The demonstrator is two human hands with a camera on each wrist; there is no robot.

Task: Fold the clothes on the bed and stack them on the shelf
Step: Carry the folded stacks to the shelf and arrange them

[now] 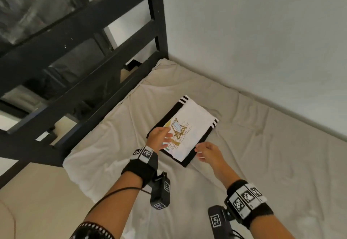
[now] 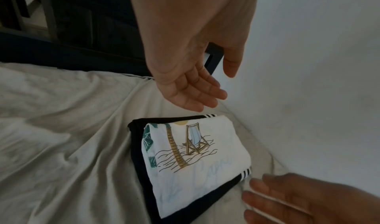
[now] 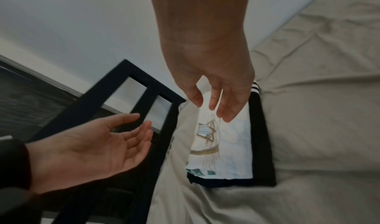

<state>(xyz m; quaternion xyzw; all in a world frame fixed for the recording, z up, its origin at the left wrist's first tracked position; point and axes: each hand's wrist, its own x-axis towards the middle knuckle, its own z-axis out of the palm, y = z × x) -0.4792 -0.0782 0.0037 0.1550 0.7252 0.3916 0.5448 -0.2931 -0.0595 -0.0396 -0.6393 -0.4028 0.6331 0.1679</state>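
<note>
With both folded shirts (image 1: 188, 129) stacked on the bed (image 1: 262, 154), each hand flanks the pile, seemingly to lift it. Left hand (image 1: 159, 137) and right hand (image 1: 207, 153) hover empty, fingers (image 2: 197, 96) loosely spread.

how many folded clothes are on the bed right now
2, in one stack near the bed's head end: a white printed shirt on top, a black garment with white stripes beneath. A thinner piece between them could be hidden.

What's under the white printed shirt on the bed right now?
A folded black garment with white stripes lies under the white shirt, its edges showing around it. Both rest on the bed sheet. Anything between or below them is covered.
</note>
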